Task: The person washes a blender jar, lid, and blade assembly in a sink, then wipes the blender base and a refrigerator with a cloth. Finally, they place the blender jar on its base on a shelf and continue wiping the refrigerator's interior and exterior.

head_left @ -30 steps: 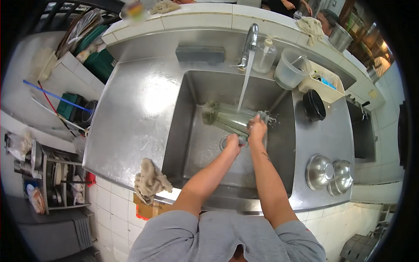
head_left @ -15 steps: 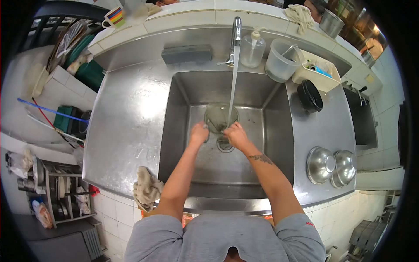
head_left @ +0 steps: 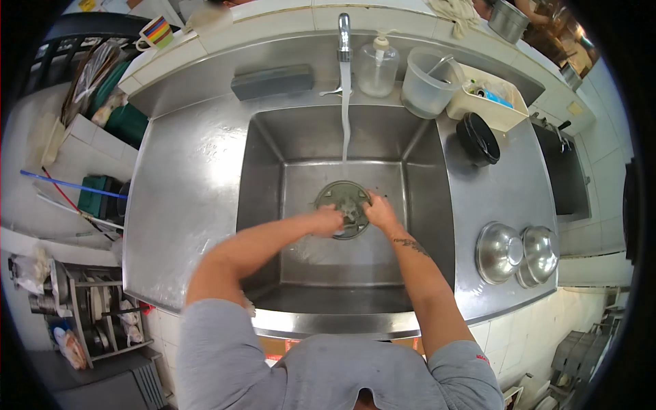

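A round, grey-green, lid-like piece [head_left: 354, 195] with a raised rim and notches is held low in the steel sink, its ribbed face toward me. My right hand [head_left: 381, 210] grips its right edge. My left hand [head_left: 329, 220] is curled over its lower left part. A small pale bit shows by the left fingers, too blurred to name. Water runs from the tap [head_left: 344, 41] into the sink [head_left: 383, 270], falling just beyond the round piece. The drain is hidden.
Two upturned steel bowls [head_left: 501, 253] and a black bowl [head_left: 477, 139] stand on the right counter. Behind the sink are a grey block [head_left: 272, 83], a pump bottle [head_left: 378, 67], a clear plastic tub [head_left: 429, 82] and a cream bin [head_left: 488, 102]. A striped mug [head_left: 156, 32] sits on the ledge.
The round piece has come nearer to me, out from under the water, and now shows its ribbed face. My left hand has moved onto it from the left side.
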`<state>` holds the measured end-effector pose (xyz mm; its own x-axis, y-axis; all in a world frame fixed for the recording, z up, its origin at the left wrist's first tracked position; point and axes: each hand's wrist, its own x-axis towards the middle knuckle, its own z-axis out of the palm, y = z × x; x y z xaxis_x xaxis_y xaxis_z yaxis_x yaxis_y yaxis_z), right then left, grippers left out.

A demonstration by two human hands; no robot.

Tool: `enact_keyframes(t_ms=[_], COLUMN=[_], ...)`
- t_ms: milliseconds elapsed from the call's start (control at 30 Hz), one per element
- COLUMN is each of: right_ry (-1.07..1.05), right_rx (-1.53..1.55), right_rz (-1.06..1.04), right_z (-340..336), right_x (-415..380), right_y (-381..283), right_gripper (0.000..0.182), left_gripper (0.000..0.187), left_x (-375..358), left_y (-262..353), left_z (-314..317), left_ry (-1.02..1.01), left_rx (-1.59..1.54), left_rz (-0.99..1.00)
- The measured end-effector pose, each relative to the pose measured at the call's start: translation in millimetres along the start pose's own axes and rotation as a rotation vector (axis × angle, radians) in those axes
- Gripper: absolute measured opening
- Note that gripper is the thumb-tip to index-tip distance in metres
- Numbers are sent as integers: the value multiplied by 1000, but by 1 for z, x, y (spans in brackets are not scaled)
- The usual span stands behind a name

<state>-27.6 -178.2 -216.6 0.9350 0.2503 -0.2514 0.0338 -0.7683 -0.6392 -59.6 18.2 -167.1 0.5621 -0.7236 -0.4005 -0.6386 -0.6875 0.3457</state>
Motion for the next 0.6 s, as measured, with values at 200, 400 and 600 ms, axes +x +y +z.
enact_keyframes(t_ms=[200, 400, 600], right_ry=[81, 134, 278], right_rx=[-320, -453, -310], right_rz=[-333, -543, -281], right_z=[10, 36, 12], right_x=[0, -6, 10], right_y=[-43, -38, -24], right_gripper=[48, 48, 46], left_gripper=[23, 26, 27], left_x=[0, 119, 78], left_y=[-32, -59, -25], left_z=[48, 158, 56], left_ry=[119, 333, 366], left_rx=[503, -120, -914], left_rz=[-114, -534, -524])
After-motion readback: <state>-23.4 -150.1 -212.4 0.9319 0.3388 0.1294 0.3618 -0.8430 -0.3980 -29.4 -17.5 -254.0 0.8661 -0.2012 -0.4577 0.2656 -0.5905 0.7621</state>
